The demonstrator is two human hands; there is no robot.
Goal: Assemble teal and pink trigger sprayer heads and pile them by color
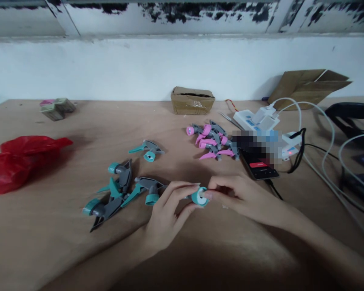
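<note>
My left hand pinches a teal screw cap between thumb and fingers near the middle of the wooden table. My right hand meets it from the right, its fingertips closed on the same cap's white inner face. Just left of my left hand lies a cluster of grey-and-teal trigger sprayer heads. One more grey-and-teal sprayer head lies alone farther back. A pile of grey-and-pink sprayer heads sits behind my right hand.
A red plastic bag lies at the left. A small cardboard box stands by the wall. A phone, a white power strip and cables crowd the right. Small greenish blocks rest far left.
</note>
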